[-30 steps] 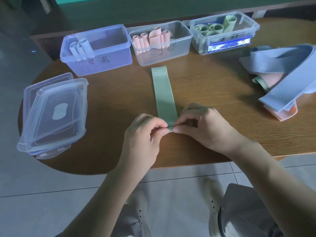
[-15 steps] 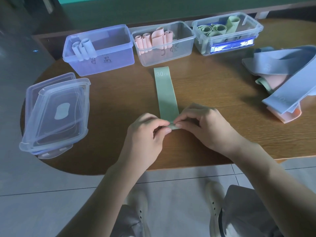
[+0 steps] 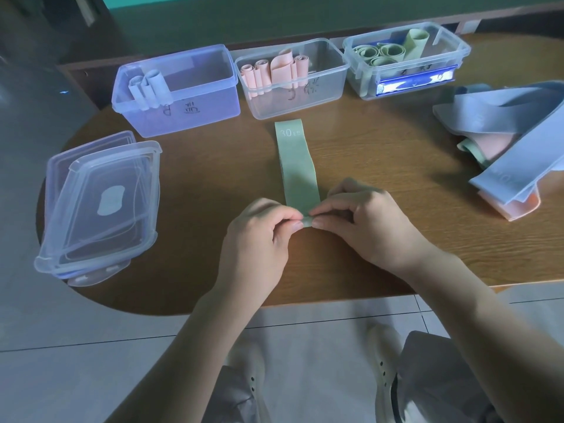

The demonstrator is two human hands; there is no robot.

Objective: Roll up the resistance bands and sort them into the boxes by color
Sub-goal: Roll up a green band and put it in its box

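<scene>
The flat pale green rubber resistance band (image 3: 295,161) lay on the brown wooden table (image 3: 381,166), pointing from the near edge toward the far edge. The left hand (image 3: 259,236) and the right hand (image 3: 363,221) both pinched its near end, where a small roll was only starting. Next, I think, the hands should roll it tightly forward, then put it in the clear plastic box with green rolls (image 3: 406,59) at the far right. The roll itself was mostly hidden by the fingers.
</scene>
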